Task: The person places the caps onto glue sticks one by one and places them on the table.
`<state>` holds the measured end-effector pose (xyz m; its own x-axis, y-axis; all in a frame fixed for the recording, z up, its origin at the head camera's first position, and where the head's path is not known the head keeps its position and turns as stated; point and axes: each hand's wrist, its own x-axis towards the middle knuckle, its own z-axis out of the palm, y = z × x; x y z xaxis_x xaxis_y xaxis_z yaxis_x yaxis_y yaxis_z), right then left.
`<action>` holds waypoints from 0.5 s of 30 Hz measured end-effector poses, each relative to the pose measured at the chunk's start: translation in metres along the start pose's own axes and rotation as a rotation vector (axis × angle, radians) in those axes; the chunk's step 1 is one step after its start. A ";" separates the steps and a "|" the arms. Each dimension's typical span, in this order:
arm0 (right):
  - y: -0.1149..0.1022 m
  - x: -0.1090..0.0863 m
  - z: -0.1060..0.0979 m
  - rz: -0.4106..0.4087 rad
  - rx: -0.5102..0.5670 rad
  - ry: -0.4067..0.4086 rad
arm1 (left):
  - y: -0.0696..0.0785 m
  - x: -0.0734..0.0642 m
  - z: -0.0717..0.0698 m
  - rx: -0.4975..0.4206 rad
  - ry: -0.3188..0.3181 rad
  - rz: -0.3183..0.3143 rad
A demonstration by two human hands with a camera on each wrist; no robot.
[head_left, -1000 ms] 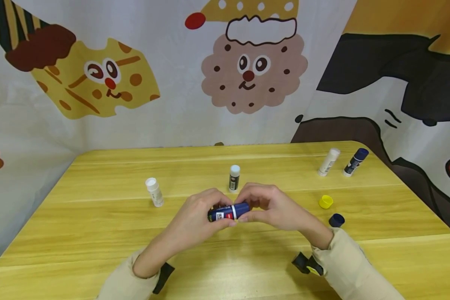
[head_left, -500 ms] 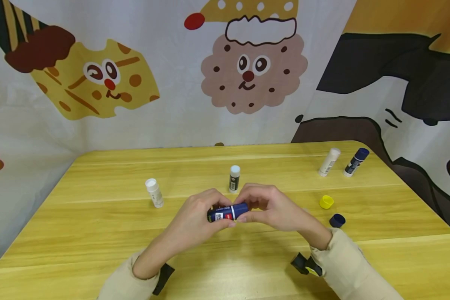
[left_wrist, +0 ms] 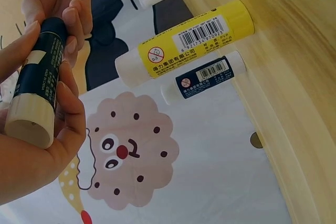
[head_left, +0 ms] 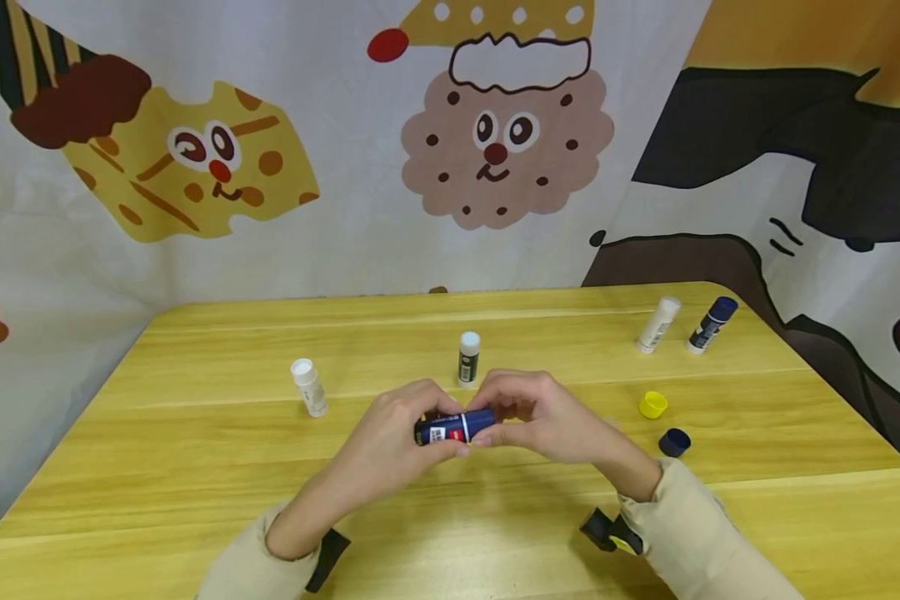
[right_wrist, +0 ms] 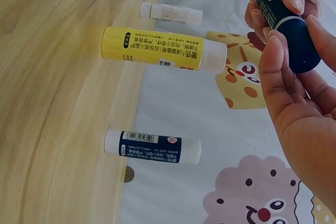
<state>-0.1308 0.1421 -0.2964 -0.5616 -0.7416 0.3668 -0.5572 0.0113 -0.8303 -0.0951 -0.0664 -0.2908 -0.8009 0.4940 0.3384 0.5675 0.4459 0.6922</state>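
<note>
A dark blue glue stick (head_left: 444,429) with a white base is held level between both hands, above the middle of the table. My left hand (head_left: 397,429) grips its body towards the base. The fingers and thumb of my right hand (head_left: 543,417) pinch its navy cap (right_wrist: 298,43), which sits on the stick. Beneath the hands stands a yellow glue stick (left_wrist: 194,40), white top bare, seen in the wrist views and not in the head view. Just beyond, a navy-labelled glue stick (head_left: 468,360) stands upright with a white top.
A white glue stick (head_left: 310,388) stands on the left. Another white glue stick (head_left: 658,325) and a blue-capped one (head_left: 712,325) stand at the back right. A loose yellow cap (head_left: 652,405) and navy cap (head_left: 674,442) lie on the wooden table (head_left: 195,467) to the right.
</note>
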 end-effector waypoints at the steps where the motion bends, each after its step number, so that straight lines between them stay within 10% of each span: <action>1: 0.000 0.000 0.000 0.000 0.000 0.001 | 0.000 0.000 0.000 -0.003 -0.001 0.001; 15: 0.000 0.000 0.000 0.003 0.011 0.004 | 0.000 0.000 0.001 0.004 0.005 0.009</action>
<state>-0.1304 0.1420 -0.2963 -0.5658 -0.7391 0.3656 -0.5483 0.0061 -0.8363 -0.0948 -0.0652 -0.2913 -0.7965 0.4947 0.3477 0.5757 0.4446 0.6862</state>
